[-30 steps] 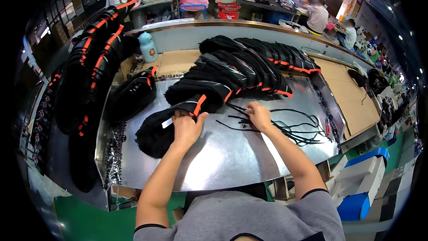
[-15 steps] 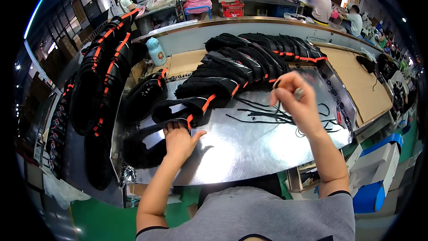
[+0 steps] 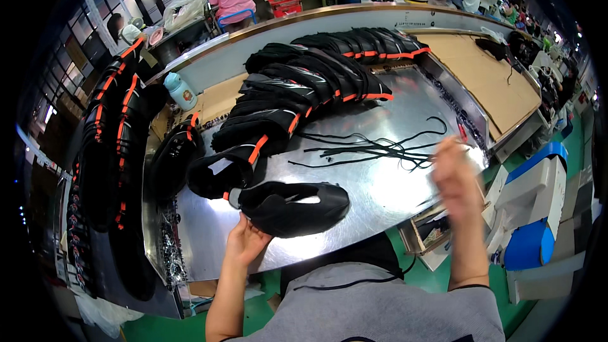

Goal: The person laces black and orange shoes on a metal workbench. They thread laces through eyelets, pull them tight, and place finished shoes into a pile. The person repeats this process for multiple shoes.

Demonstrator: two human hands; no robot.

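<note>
A black shoe upper (image 3: 297, 212) with an open slot along its top lies tilted over the near edge of the metal table, its toe pointing right. My left hand (image 3: 248, 240) grips it at the heel end, thumb up and the other fingers partly hidden beneath. Raised over the table's right side, my right hand (image 3: 457, 174) is closed and smeared by motion. A black shoelace (image 3: 348, 287) trails in the air across my shirt, one end rising toward that hand; the point where the fingers meet it is blurred. More black laces (image 3: 373, 149) lie loosely crossed on the metal tabletop.
Rows of black uppers with orange trim (image 3: 304, 88) fill the table's back, with more stacked at the left (image 3: 101, 152). A light blue bottle (image 3: 180, 91) stands behind. Cardboard (image 3: 487, 88) lies right, beside a white and blue bin (image 3: 532, 215). Several people sit beyond the partition.
My left hand has drawn one upper out of the row's near end and turned it toward me. My right hand has moved right and nearer, away from the lace pile, with a lace trailing.
</note>
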